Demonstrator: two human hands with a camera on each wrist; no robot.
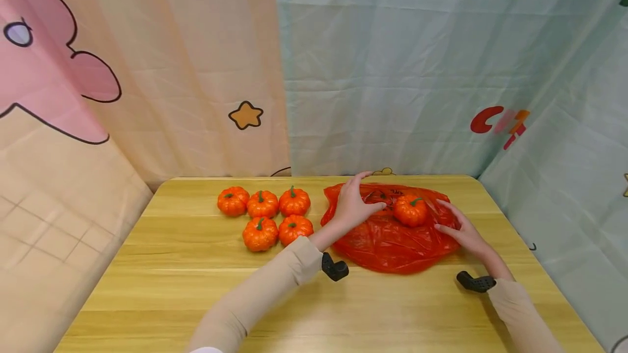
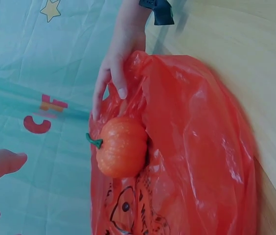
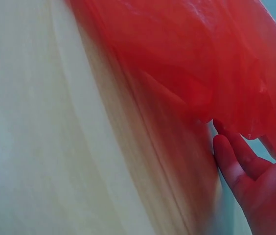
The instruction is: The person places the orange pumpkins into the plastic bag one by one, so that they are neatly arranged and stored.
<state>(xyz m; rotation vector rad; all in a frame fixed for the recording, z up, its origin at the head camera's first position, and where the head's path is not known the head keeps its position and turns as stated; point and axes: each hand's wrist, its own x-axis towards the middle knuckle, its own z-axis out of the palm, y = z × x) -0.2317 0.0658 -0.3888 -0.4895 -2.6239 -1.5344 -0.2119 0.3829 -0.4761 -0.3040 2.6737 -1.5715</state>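
A red plastic bag point(image 1: 387, 249) with dark print lies on the wooden table. On top of it rests a small orange pumpkin point(image 1: 410, 211) with a green stem. My left hand point(image 1: 351, 203) hovers over the bag's left part, thumb and fingers spread apart, holding nothing, just left of this pumpkin. At the bag's right edge, my right hand point(image 1: 463, 231) holds the bag, thumb and index finger over the film. In the right wrist view, other fingers point(image 3: 233, 159) show beneath the red film, tinted red. Part of that hand is hidden by the bag.
Left of the bag, several more orange pumpkins point(image 1: 262, 204) stand in two rows on the table point(image 1: 162, 271). Printed cloth curtains point(image 1: 206, 70) close off the back and both sides. My left forearm crosses in front of the pumpkins.
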